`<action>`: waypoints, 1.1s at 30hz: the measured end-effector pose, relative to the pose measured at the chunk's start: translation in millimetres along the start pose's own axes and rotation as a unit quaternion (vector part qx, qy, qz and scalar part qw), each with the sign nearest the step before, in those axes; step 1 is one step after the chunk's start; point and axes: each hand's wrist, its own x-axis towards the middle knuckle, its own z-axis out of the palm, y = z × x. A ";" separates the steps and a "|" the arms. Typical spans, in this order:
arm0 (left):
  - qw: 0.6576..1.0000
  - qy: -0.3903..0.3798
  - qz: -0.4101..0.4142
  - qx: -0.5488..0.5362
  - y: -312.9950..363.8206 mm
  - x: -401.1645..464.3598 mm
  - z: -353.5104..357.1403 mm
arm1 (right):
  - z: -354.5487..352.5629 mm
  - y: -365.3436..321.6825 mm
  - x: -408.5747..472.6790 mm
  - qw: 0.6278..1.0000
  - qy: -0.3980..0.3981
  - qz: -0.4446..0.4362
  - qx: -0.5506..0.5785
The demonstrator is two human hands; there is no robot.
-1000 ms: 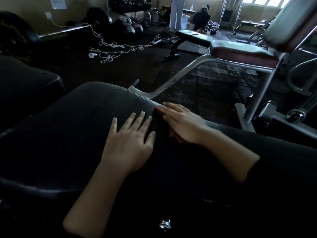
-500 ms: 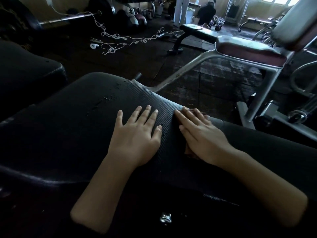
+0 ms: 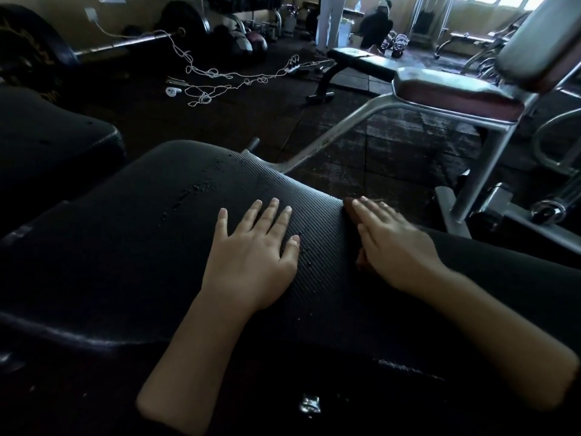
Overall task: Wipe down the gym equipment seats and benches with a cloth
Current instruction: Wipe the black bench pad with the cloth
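Black ribbed pad (image 3: 195, 234), filling the centre and lower left of the head view, droplets or crumbs scattered from its middle toward 11 o'clock. Left hand (image 3: 251, 256) lies flat on the pad, fingers straight and spread, holding nothing. Right hand (image 3: 396, 247), at 3 o'clock of the left, rests flat with fingers straight over a dark reddish cloth (image 3: 350, 210), of which only a sliver shows at the fingertips and another under the palm edge near the pad's right rim; the hand presses it, not clenched round it. Handling, judged: cloth light, soft, limp, likely to bunch under a sliding palm, best held by a flat palm over its middle or a pinch of a folded edge. Pad fixed, firm-cushioned, ribbing likely to drag on fabric and trap grit; wiping along the ribs should go easier. Second bench (image 3: 456, 89), maroon-sided, at 1 o'clock, well apart. White cord (image 3: 220, 73) on the floor at 12 o'clock. Writing: none legible; a pale sheet on the far wall is too small to read.
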 end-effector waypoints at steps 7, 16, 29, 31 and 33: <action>1.000 0.004 0.001 0.008 0.0 0.7 0.6 | 14.1 -50.0 22.9 0.996 0.019 -0.083 0.042; 1.000 -0.004 0.004 -0.005 -2.1 -0.9 -0.8 | -6.9 52.4 48.6 0.991 -0.058 0.108 0.057; 0.996 0.007 0.026 -0.090 -11.9 -13.2 -19.6 | 3.3 0.5 -19.9 0.968 0.141 -0.112 0.172; 0.997 0.016 0.025 -0.066 -24.0 -20.6 -28.1 | 1.1 -14.6 -24.3 0.962 0.129 -0.144 0.191; 0.999 0.010 0.008 -0.036 -41.6 -26.7 -34.9 | 2.5 -21.2 -26.6 0.967 0.100 -0.168 0.164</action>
